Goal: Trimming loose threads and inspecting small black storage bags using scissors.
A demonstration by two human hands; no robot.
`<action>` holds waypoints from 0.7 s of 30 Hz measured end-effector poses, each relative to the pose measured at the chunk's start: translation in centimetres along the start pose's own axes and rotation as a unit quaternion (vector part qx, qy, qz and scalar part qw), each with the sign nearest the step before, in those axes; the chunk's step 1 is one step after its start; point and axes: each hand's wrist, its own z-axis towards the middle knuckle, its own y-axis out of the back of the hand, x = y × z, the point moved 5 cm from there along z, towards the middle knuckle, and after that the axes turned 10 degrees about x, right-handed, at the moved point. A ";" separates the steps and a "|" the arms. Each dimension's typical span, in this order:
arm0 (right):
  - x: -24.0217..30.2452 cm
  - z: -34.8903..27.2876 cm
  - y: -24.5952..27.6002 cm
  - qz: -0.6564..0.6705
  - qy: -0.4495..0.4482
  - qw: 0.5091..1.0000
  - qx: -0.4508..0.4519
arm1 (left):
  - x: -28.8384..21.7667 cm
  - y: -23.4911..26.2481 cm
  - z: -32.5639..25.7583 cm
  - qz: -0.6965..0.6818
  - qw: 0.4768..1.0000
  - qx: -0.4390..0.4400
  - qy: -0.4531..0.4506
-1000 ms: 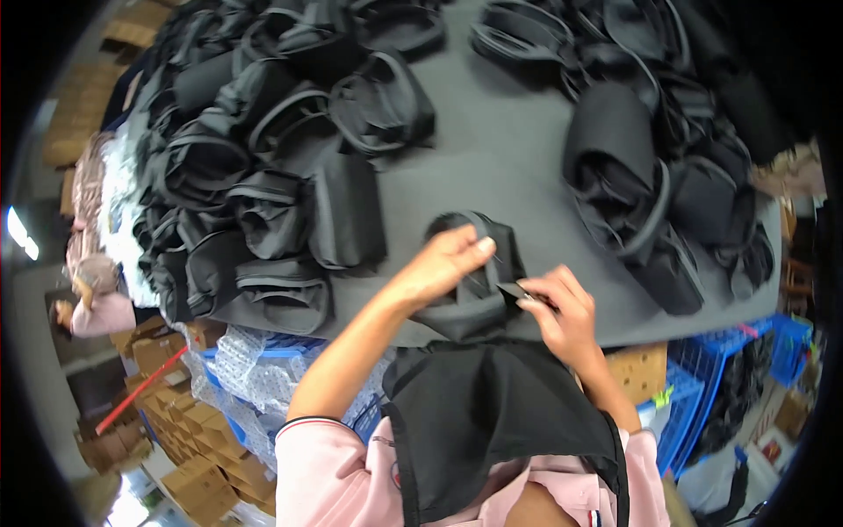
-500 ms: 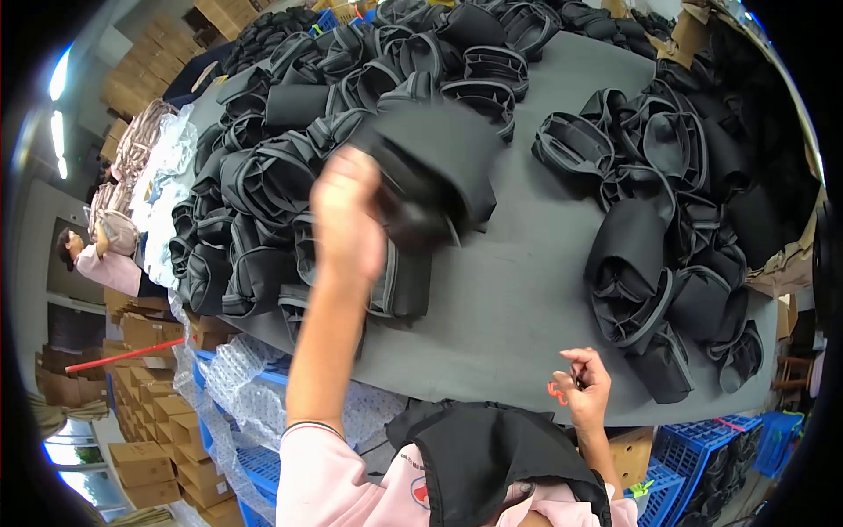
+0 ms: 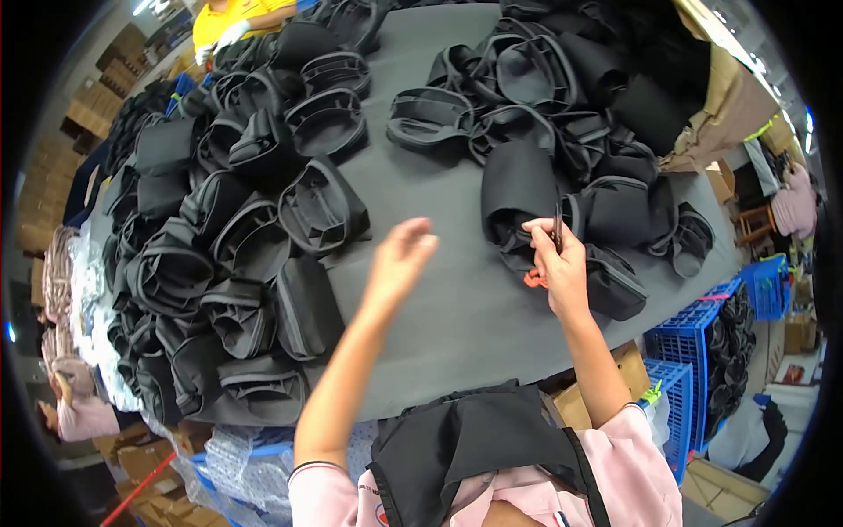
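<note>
My left hand hangs over the bare middle of the grey tabletop, fingers loosely apart with nothing in them. Just beyond it, at the right edge of the left-hand heap, lies an unzipped black case with its inside showing. My right hand is closed round small scissors with orange-red handles; a dark pointed part sticks up past the fingers. That hand is in front of a rolled black case at the near side of the right-hand heap.
Black cases pile up along the left, and more on the right beside a torn cardboard box. Blue crates stand below the table's right edge. A person in yellow is at the far left, wearing white gloves.
The black case that my left hand was swinging is out of it, and the hand is now empty. My right hand has risen toward the right heap with the scissors. The view has shifted right.
</note>
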 end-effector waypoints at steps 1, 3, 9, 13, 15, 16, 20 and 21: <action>0.1 0.0 0.0 0.024 0.008 1.000 -0.002 | 1.7 -3.0 1.6 0.014 1.000 0.028 0.002; -0.2 -0.6 1.0 -0.026 0.057 0.997 -0.036 | 2.6 -8.0 4.1 0.076 0.994 0.072 0.012; -3.4 -4.2 4.2 0.013 -0.025 0.996 -0.081 | 0.9 -10.2 7.7 0.231 0.960 -0.016 -0.161; -4.7 -6.1 3.0 0.044 -0.099 0.992 -0.063 | 0.4 -6.0 10.1 0.123 0.985 -0.055 -0.106; -4.6 -6.5 2.3 0.065 -0.079 0.994 -0.045 | 2.1 -2.3 9.3 -0.016 0.992 -0.117 -0.034; -4.5 -6.6 1.9 0.071 -0.082 0.993 -0.040 | 3.2 -0.5 7.9 -0.093 0.983 -0.156 -0.014; -4.8 -6.3 0.9 0.037 -0.072 0.995 -0.055 | 8.4 0.7 -0.8 -0.460 0.871 -0.140 0.099; -5.1 -5.9 0.7 0.044 -0.074 0.995 -0.047 | 9.6 0.3 -3.0 -0.485 0.852 -0.157 0.122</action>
